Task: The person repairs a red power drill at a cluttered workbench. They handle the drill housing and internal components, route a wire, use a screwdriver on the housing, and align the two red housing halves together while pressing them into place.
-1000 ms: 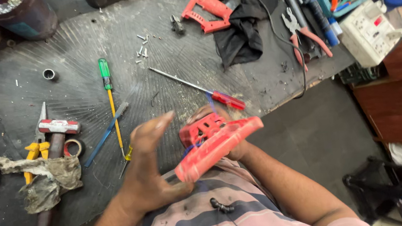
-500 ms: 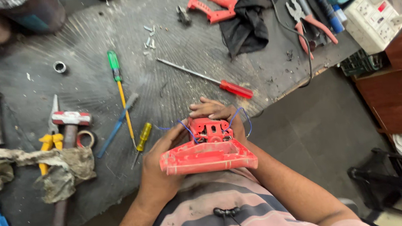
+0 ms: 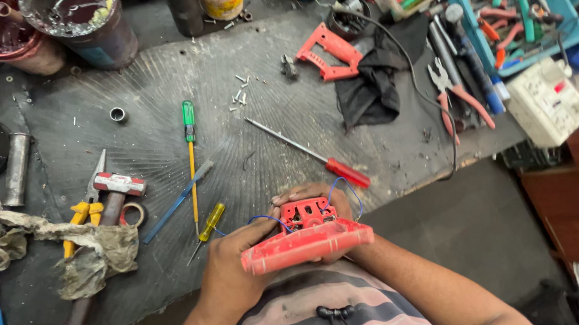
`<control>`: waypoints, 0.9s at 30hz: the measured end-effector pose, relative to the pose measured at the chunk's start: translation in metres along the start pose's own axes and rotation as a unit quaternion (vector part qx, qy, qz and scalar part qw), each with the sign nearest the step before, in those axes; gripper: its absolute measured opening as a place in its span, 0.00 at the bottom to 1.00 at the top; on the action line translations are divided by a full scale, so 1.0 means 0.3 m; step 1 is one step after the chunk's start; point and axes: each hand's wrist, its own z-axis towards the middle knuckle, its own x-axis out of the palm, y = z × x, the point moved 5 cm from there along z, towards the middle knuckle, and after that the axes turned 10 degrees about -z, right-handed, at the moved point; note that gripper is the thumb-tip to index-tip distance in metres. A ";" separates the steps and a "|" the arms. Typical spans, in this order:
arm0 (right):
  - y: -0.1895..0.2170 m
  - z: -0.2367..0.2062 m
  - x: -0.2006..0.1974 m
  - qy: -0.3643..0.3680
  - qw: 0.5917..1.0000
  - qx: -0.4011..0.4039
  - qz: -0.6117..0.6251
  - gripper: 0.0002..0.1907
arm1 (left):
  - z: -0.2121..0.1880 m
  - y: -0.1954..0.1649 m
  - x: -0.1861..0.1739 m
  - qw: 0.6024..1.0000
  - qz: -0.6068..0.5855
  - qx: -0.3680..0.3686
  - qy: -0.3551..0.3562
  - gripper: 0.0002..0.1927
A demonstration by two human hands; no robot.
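The red plastic casing (image 3: 305, 243) sits in both hands, held close to the person's chest just off the near edge of the workbench (image 3: 236, 68). Its long side faces up, and a smaller red part with thin blue wires (image 3: 340, 182) looping out of it shows at the top. The left hand (image 3: 233, 272) wraps the casing's left end, fingers curled around it and thumb lying along the upper edge. The right hand (image 3: 318, 199) is mostly hidden behind the casing; its fingers (image 3: 293, 196) show over the far side, bent against the part with the wires, so it grips there too.

On the bench just beyond the hands lies a red-handled screwdriver (image 3: 317, 156), tip pointing away to the left. To the left of it are a small yellow-handled screwdriver (image 3: 207, 228), a long green-handled screwdriver (image 3: 191, 155) and a blue strip (image 3: 177, 201). Farther left, a hammer (image 3: 110, 195) and yellow-handled pliers (image 3: 83, 213) rest beside a dirty rag (image 3: 61, 244). A few loose screws (image 3: 239, 92) lie near the bench's middle, another red casing half (image 3: 328, 51) sits next to a black cloth (image 3: 374, 82), and a blue tray of tools (image 3: 510, 10) stands at the far right.
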 end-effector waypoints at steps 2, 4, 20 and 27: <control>-0.011 0.016 -0.042 0.003 0.999 0.008 0.034 0.44 | 0.057 0.018 0.001 0.998 0.014 -0.056 0.017 0.22; -0.037 0.013 -0.080 -0.012 0.996 0.048 0.073 0.47 | 0.132 0.058 0.000 0.979 -0.140 -0.125 0.084 0.15; -0.081 -0.005 -0.181 0.054 0.997 -0.005 0.059 0.47 | 0.759 0.268 -0.010 0.893 0.397 0.161 -0.140 0.09; -0.101 0.037 -0.208 0.055 0.992 0.036 0.111 0.47 | 0.850 0.348 0.004 0.882 0.441 0.106 -0.129 0.05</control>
